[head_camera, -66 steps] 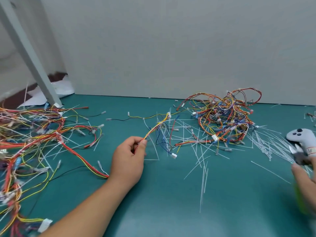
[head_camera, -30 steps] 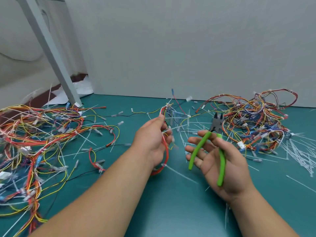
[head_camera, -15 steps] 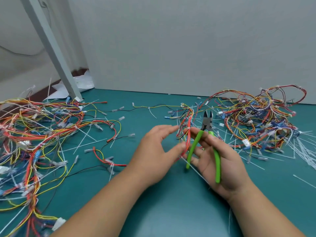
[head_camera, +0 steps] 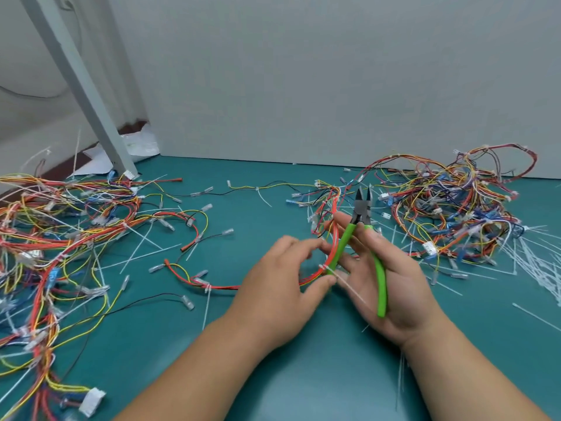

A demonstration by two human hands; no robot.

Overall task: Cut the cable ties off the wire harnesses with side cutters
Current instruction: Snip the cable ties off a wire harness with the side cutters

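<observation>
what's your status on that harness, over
Left hand pinching red harness at its tie. Right hand holding cutters, blades open, clear of the tie. Nothing blocking the cut.

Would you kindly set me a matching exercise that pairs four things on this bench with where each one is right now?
Things:
1. side cutters
2. red harness
3. white connector
4. loose cut ties

Places:
A. near-left corner of the mat
B. pinched by the left hand
C. far right of the mat
D. held in the right hand

Pairs: 1-D, 2-B, 3-A, 4-C
</observation>
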